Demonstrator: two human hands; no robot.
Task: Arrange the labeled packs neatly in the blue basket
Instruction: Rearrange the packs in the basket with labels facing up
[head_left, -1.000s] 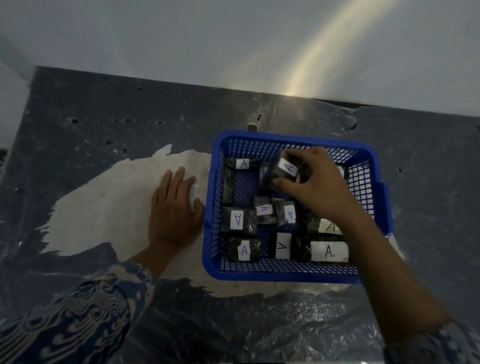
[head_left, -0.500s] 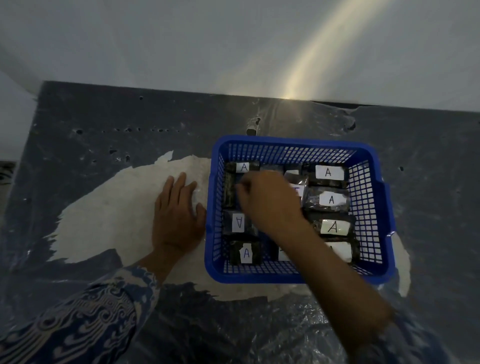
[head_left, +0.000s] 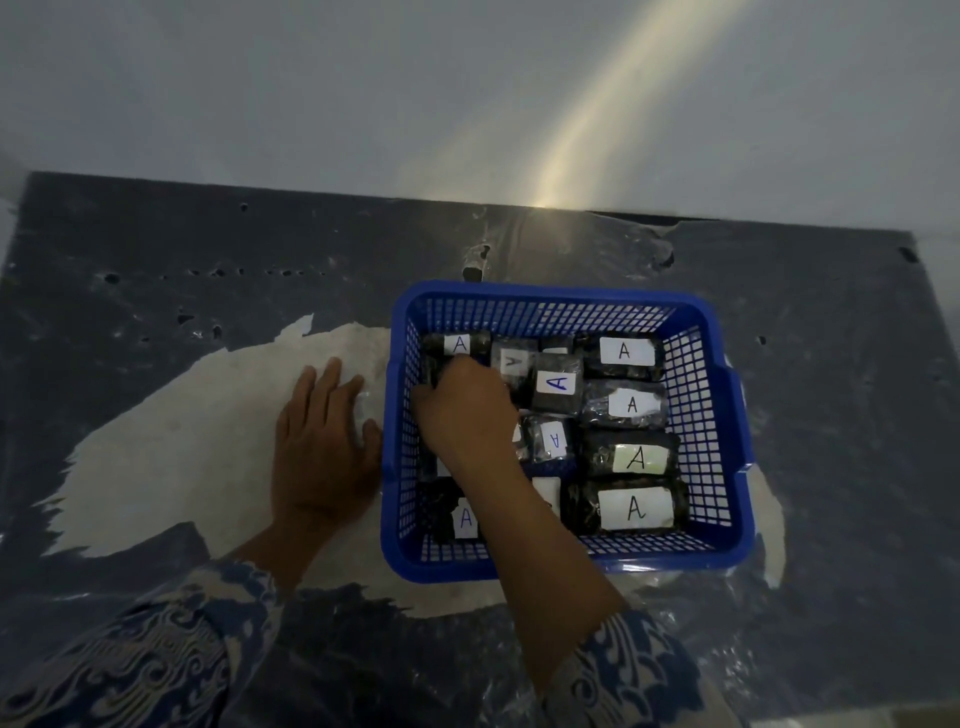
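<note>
1. Although the light is dim, every labeled pack in view can be seen to lie inside the blue basket (head_left: 566, 304), which sits on the tabletop (head_left: 156, 249); none is seen outside it.
2. Along the basket's right side, four large packs are lined up in a tidy column, labels up: the far pack (head_left: 625, 353), the second pack (head_left: 630, 404), the third pack (head_left: 638, 458) and the near pack (head_left: 635, 508). This part is judged done.
3. Less order is shown in the middle and left. A tilted pack (head_left: 557, 383) leans across its neighbours, a small pack (head_left: 551, 439) lies with its label turned sideways, and another pack (head_left: 511, 359) shows its letter upside down.
4. A corner pack (head_left: 460, 344) rests at the far left, and a near-left pack (head_left: 457, 517) lies by the front wall.
5. The right hand (head_left: 467, 405) is reached into the far-left area with its fingers curled down among the packs; whether its grip is closed on one cannot be told, since the fingertips are hidden.
6. The left hand (head_left: 322, 441) is laid flat and open on the tabletop just beside the basket, with nothing held.
7. Roughly half the work is judged left: the middle and left packs remain to be squared into rows.
</note>
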